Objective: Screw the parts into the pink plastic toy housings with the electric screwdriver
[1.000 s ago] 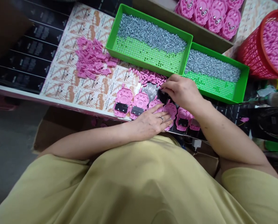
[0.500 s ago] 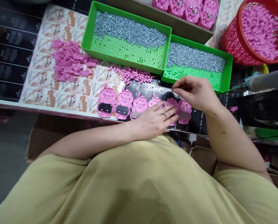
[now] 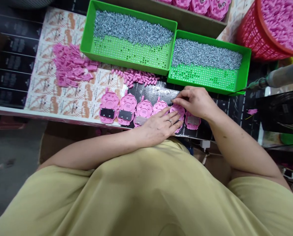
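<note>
A row of several pink plastic case halves (image 3: 109, 101) lies along the front edge of the table, some with black panels and some with grey ones. Small ribbed pink stubs stick up from the tops of those on the left. My left hand (image 3: 159, 127) rests flat across the fourth and fifth cases, fingers stretched out. At the top of the fifth case (image 3: 178, 110), my right hand (image 3: 195, 102) has thumb and forefinger pinched together; whatever they hold is too small or hidden to make out. The sixth case (image 3: 193, 122) is partly covered by that hand.
Two green trays (image 3: 129, 64) of metal screws stand behind the row. Small pink cylinders (image 3: 138, 78) and flat pink pieces (image 3: 72, 65) lie in piles. A red basket (image 3: 251, 32) of pink parts and a tool (image 3: 279, 77) resembling a powered screwdriver are at right.
My right hand has come down and left, from above the row to the top of the fifth case. My left hand stays flat on the cases. The view has shifted slightly.
</note>
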Demonstrator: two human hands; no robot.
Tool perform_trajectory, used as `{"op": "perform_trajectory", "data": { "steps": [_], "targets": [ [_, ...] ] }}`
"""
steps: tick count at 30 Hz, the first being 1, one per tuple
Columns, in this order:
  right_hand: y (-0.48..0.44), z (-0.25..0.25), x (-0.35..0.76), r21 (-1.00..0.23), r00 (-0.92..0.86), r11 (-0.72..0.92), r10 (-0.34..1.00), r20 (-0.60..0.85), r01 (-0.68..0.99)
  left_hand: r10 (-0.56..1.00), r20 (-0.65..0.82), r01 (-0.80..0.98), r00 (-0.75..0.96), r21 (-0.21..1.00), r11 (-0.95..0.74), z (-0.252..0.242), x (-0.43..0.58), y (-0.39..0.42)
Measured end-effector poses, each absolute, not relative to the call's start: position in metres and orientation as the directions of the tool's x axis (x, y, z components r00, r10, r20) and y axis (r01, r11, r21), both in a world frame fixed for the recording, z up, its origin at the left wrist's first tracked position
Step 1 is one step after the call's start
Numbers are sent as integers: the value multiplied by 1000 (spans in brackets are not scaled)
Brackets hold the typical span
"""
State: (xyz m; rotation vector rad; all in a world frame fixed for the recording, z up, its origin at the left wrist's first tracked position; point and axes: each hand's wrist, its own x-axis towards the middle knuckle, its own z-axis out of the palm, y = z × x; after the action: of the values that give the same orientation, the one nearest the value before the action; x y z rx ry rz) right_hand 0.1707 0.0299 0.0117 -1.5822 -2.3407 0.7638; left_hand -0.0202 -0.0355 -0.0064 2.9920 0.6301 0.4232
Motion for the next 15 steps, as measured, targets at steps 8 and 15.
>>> {"op": "perform_trajectory", "data": {
  "steps": [8, 15],
  "targets": [
    [25, 4, 166, -506, -367, 302, 930, -30, 808, 411, 250, 393, 877, 120, -912, -10, -20, -36],
    [19, 3, 169, -464, -307, 268, 952, -10, 844, 413, 249, 395, 876, 121, -911, -10, -19, -35]
  ]
}}
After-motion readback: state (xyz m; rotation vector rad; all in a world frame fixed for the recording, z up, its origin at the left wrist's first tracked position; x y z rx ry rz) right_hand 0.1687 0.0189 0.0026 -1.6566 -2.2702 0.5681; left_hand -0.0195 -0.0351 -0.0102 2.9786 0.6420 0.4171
